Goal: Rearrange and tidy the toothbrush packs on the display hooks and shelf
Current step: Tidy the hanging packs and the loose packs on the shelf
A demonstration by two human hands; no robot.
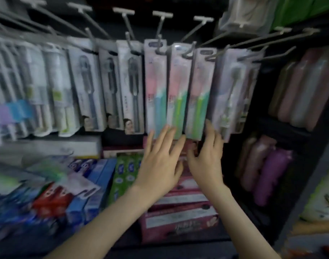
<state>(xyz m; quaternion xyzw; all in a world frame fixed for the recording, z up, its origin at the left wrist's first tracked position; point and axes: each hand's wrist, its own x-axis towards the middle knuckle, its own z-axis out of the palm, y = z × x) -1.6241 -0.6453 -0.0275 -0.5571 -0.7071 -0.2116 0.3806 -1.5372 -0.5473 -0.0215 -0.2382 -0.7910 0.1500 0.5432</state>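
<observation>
Left hand (160, 161) and right hand (206, 157) touch the toothbrush packs' (178, 90) bottom edges.

Both bare forearms reach forward and up; the left hand (160, 161) spreads straight fingers, the right hand (206, 156) seems relaxed, fingers raised

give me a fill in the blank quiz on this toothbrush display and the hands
1. ___ pink-and-teal packs hang side by side on the hooks above the left hand and right hand.
2. The left hand touches their ___ ends with straight fingers.
3. The leftmost pack holds a ___ brush; the other two hold green ones.
4. The boxes lying just left of the left wrist are ___.

Missing words: three; lower; blue; green
</observation>
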